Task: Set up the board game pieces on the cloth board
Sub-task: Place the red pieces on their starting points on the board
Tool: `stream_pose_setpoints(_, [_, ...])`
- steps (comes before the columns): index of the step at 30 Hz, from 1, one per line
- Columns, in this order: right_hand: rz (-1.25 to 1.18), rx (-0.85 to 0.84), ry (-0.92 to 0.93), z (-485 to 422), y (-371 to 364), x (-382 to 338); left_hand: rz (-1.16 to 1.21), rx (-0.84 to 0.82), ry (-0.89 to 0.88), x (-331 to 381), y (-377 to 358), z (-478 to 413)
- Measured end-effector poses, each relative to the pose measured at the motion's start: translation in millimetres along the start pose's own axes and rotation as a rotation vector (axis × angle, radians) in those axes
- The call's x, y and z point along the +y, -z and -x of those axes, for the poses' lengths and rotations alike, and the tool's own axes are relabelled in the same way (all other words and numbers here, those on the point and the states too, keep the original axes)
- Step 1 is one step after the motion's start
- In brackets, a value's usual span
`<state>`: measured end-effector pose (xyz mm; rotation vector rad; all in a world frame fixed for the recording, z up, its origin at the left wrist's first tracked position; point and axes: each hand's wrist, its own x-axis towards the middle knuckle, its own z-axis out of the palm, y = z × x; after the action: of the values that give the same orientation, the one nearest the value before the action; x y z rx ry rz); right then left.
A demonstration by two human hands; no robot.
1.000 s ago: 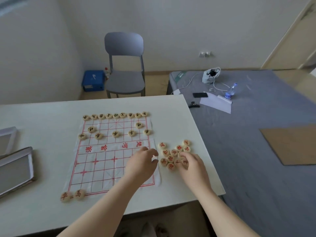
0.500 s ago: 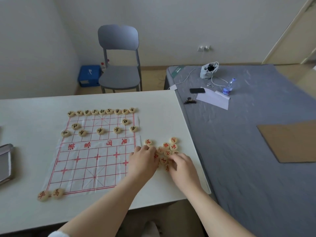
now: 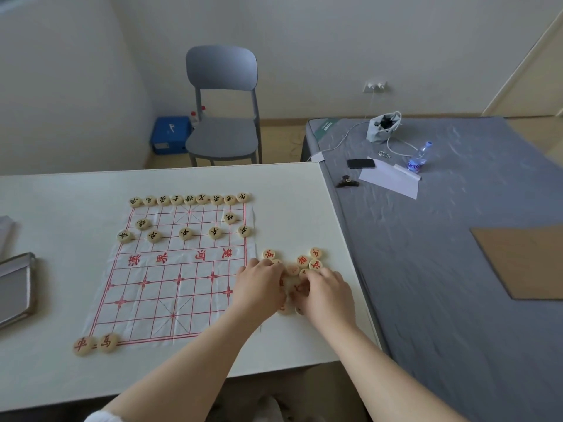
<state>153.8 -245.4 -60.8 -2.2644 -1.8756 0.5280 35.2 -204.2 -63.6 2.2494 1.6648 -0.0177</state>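
left hand (image 3: 259, 286): since a second ago it has gone from the right edge of the cloth onto the pile, and it is now close beside your other hand.
right hand (image 3: 328, 295): it lies on the same pile with fingers bent down. For both hands I cannot tell if a piece is pinched, because the fingertips are hidden.
red pile (image 3: 303, 259): round pale wooden discs with red characters, loose on the white table (image 3: 61, 208) just right of the cloth.
cloth board (image 3: 170, 287): thin white wrinkled cloth with a red grid, flat on the table.
black pieces (image 3: 189, 198): the same discs with black characters, in rows on the far half.
two red discs (image 3: 109, 342): side by side at the near left corner.
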Motion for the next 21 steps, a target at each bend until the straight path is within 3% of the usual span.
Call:
stream_pose_setpoints(11, [0.003,-0.003,0.052,3.7,0.8,-2.4,-0.009,0.026,-0.119,-15.4,-0.3,2.2])
stream_pose_setpoints(21, [-0.087,0.123,0.130,5.8,-5.2,-42.0,0.083,0.197,-0.129,-65.3,22.5,26.3])
